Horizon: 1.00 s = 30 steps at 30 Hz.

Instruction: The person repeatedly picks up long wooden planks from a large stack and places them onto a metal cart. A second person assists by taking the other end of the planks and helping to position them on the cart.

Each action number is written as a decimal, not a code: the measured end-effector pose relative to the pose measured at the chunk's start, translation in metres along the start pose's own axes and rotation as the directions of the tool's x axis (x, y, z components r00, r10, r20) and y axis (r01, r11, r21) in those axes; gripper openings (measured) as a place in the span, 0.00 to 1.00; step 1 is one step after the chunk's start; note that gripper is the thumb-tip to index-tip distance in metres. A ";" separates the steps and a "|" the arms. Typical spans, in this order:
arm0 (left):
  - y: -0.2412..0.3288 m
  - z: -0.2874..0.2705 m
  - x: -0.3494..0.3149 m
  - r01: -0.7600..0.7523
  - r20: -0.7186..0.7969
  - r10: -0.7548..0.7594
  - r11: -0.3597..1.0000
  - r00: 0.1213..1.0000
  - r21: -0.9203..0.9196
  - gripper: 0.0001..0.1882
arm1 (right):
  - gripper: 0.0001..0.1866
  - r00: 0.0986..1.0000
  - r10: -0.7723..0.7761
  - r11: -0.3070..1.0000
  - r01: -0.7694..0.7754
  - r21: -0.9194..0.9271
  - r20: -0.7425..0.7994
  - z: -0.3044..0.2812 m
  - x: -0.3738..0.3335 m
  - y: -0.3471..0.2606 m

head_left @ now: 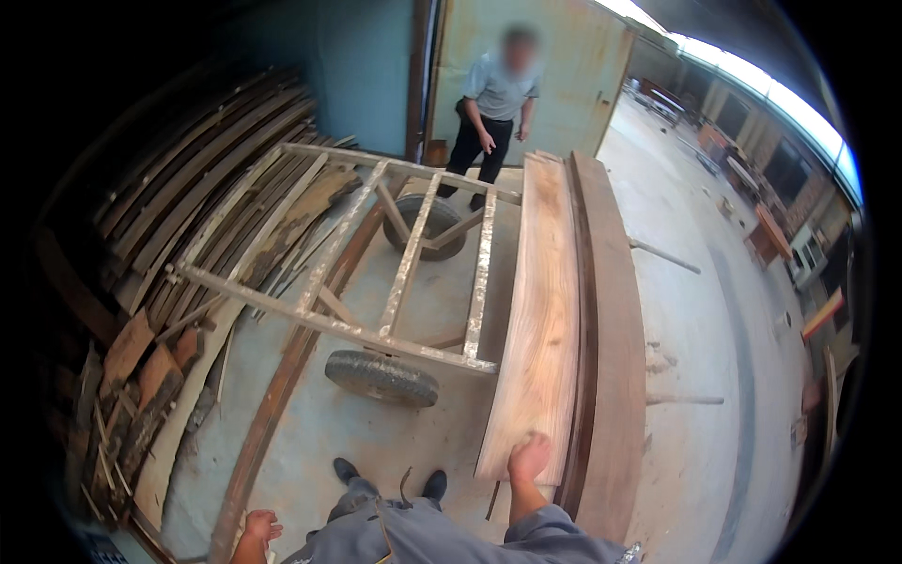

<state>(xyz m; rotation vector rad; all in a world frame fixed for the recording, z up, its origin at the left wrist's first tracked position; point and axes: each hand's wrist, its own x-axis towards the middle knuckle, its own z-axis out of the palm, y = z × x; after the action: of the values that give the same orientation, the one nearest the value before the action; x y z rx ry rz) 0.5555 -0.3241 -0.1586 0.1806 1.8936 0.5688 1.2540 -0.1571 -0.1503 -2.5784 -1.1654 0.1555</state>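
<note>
A long light-brown wooden plank [543,310] with wavy grain lies across the right end of a metal-framed cart [406,273]. My right hand [529,456] rests on the plank's near end, its fingers curled in; anything small inside them is hidden. Down at the lower left, my left hand [264,526] hangs in the air with its fingers apart, holding nothing. Right beside the light plank run darker, longer boards [606,348]. Across the cart, at the plank's far end, a person [500,103] in a grey shirt stands with both hands lowered, apart from the wood.
Two cart wheels show, the near tyre [381,378] and the far tyre [427,228]. Stacked boards and offcuts [216,179] fill the left side. A rusty beam [272,414] lies under the cart. Two handle bars [686,400] stick out rightward. Behind the person stands a metal door [583,85].
</note>
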 end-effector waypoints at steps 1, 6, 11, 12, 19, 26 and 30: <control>-0.016 -0.003 -0.001 0.011 0.001 -0.011 1.000 1.000 -0.029 0.17 | 0.25 0.983 0.068 0.996 -0.058 -0.063 0.172 0.000 -0.002 0.001; -0.035 -0.018 0.015 -0.030 0.006 0.031 0.989 0.999 -0.143 0.16 | 0.23 0.999 0.011 1.000 -0.011 0.000 0.035 0.028 0.007 -0.009; 0.005 -0.058 0.035 -0.124 -0.047 0.116 0.962 0.992 -0.245 0.17 | 0.23 0.988 0.100 0.994 -0.095 -0.045 0.117 0.051 0.009 -0.037; 0.007 -0.073 0.042 -0.137 -0.065 0.124 0.952 0.990 -0.274 0.18 | 0.23 0.985 0.079 0.996 -0.083 0.017 0.154 0.060 0.009 -0.055; -0.014 -0.199 0.092 0.002 -0.123 -0.041 0.952 0.992 -0.307 0.18 | 0.21 0.872 0.054 0.944 -0.203 0.260 0.486 0.135 -0.066 -0.163; 0.020 -0.257 0.162 0.016 -0.126 -0.078 0.901 0.989 -0.433 0.16 | 0.13 0.371 -0.024 0.854 -0.474 0.212 0.928 0.176 -0.151 -0.272; 0.086 -0.270 0.207 -0.034 -0.101 -0.028 0.823 0.994 -0.567 0.14 | 0.14 0.270 -0.003 0.911 -0.396 0.114 0.963 0.209 -0.161 -0.352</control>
<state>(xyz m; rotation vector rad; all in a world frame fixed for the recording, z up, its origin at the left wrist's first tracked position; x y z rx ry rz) 0.2167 -0.2499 -0.2141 -0.2451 1.7370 1.1392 0.8491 -0.0101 -0.2405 -2.1452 -0.8805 2.0468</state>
